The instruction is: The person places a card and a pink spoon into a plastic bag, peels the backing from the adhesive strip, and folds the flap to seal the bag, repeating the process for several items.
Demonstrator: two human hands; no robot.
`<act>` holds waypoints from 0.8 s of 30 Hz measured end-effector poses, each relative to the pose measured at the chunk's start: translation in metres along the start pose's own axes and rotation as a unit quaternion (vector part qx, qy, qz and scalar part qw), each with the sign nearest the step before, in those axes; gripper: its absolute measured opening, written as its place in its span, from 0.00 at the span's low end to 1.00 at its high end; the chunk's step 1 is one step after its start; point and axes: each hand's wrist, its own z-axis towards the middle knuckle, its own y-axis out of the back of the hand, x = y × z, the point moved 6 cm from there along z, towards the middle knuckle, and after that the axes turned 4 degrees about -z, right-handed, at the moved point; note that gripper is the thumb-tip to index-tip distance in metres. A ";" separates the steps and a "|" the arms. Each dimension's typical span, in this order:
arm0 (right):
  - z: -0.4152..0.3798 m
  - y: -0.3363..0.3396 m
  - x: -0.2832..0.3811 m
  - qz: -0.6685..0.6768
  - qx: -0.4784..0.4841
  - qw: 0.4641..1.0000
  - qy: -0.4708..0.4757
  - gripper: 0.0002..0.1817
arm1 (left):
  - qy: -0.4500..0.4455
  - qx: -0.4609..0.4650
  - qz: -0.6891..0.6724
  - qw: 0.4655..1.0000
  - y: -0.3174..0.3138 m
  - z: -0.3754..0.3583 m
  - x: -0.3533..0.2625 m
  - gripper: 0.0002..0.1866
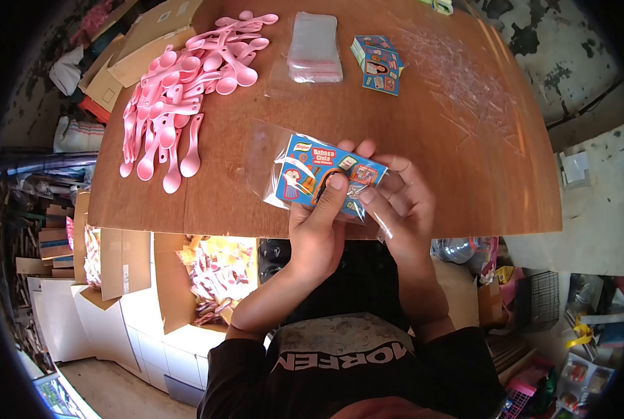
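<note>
Clear bag (270,157) with one blue card (326,178) gripped by left hand (319,234), right hand (403,202).

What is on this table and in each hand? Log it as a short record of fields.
surface: brown table
left hand: thumb on printed card inside clear bag
right hand: grips the bag's right end
far left: pile of pink spoons
far centre: stack of empty clear bags
beside it: stack of cards
</note>
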 end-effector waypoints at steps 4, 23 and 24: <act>-0.006 0.011 -0.009 -0.052 -0.040 0.994 -0.090 0.13 | -0.069 0.031 -0.013 0.997 0.004 0.005 -0.011 0.27; -0.011 0.000 -0.019 0.005 -0.026 0.990 -0.141 0.08 | -0.124 0.052 -0.059 0.989 0.014 0.013 -0.030 0.25; -0.011 0.000 -0.021 0.005 -0.026 0.990 -0.140 0.08 | -0.116 0.050 -0.057 0.990 0.014 0.012 -0.029 0.26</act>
